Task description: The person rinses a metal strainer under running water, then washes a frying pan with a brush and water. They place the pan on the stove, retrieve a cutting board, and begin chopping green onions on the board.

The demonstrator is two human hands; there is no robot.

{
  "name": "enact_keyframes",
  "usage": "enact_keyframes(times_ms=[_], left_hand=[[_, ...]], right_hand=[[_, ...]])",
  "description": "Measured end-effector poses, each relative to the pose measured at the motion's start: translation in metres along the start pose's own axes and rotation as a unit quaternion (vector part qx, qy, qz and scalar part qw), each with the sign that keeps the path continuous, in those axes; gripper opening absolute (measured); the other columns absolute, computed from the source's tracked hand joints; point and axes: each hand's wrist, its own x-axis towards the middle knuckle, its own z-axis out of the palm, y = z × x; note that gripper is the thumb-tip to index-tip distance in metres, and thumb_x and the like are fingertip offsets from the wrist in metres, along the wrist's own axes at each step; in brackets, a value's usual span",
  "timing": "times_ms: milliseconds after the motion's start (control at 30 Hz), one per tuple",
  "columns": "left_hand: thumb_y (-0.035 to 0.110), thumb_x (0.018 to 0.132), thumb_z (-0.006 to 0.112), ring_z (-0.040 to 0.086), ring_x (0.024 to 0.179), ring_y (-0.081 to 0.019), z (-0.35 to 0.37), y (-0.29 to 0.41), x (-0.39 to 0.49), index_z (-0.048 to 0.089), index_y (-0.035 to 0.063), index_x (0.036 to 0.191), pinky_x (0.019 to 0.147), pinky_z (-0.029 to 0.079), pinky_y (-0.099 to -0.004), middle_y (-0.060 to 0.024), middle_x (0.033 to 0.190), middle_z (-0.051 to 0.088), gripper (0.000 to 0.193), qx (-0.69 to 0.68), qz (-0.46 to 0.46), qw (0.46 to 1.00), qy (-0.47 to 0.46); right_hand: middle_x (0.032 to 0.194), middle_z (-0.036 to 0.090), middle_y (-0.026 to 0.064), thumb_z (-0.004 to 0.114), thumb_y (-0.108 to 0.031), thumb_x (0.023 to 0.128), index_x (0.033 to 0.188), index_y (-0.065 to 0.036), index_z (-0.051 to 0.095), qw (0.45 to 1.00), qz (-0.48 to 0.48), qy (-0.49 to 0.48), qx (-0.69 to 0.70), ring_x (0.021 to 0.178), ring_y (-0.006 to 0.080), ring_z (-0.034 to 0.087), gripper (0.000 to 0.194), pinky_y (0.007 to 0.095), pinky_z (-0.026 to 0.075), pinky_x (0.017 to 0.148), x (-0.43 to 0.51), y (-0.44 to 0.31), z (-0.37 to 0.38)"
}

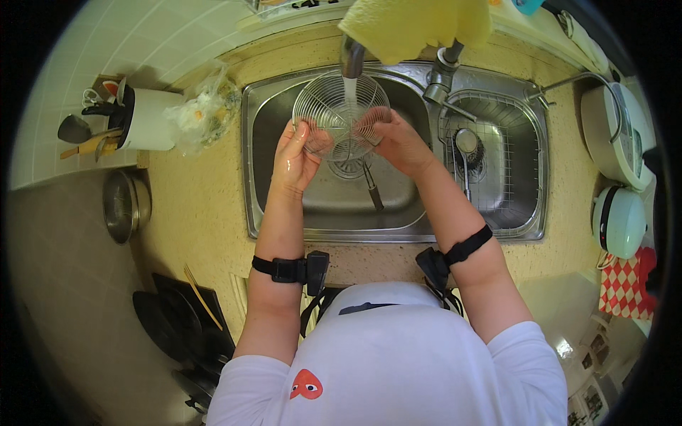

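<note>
Both of my hands hold a round wire skimmer [341, 101] by its rim, above the large basin [330, 205] of a stainless steel sink. My left hand [298, 157] grips the left side, thumb on top and wet. On the right side, my right hand [399, 141] grips the rim, its fingers showing through the wires. Water runs from the faucet spout [351, 58] onto the mesh. A handle with a dark grip [374, 194] points down toward the basin below the skimmer; where it joins is hidden.
The smaller basin at right holds a wire rack [501, 144] and a ladle [467, 152]. A yellow cloth [415, 26] hangs by the faucet. To the left stand a white utensil holder [152, 120], a plastic bag [205, 114] and metal bowls [125, 205]. A rice cooker [613, 128] sits far right.
</note>
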Motion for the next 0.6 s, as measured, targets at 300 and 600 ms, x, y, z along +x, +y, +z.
enact_keyframes(times_ms=[300, 600], left_hand=[[0.021, 0.091, 0.053, 0.057, 0.070, -0.0141, 0.041, -0.018, 0.021, 0.054, 0.0066, 0.099, 0.065, 0.046, -0.0273, -0.0026, 0.080, 0.058, 0.017, 0.072, -0.013, 0.995, -0.065], [0.024, 0.092, 0.051, 0.055, 0.071, -0.0157, 0.056, -0.007, 0.038, 0.052, 0.0099, 0.098, 0.064, 0.047, -0.0319, -0.0028, 0.083, 0.057, 0.015, 0.119, -0.002, 0.993, 0.012]], right_hand=[[0.078, 0.057, 0.0001, 0.060, -0.044, 0.084, 0.077, -0.016, 0.053, 0.986, -0.011, 0.054, 0.159, 0.080, 0.0158, 0.057, 0.030, 0.0383, 0.047, 0.074, -0.014, -0.006, -0.031], [0.067, 0.054, -0.0019, 0.060, -0.049, 0.081, 0.070, -0.018, 0.052, 0.966, -0.045, 0.115, 0.227, 0.067, 0.0163, 0.054, 0.034, 0.0336, 0.045, 0.066, 0.006, -0.015, -0.005]])
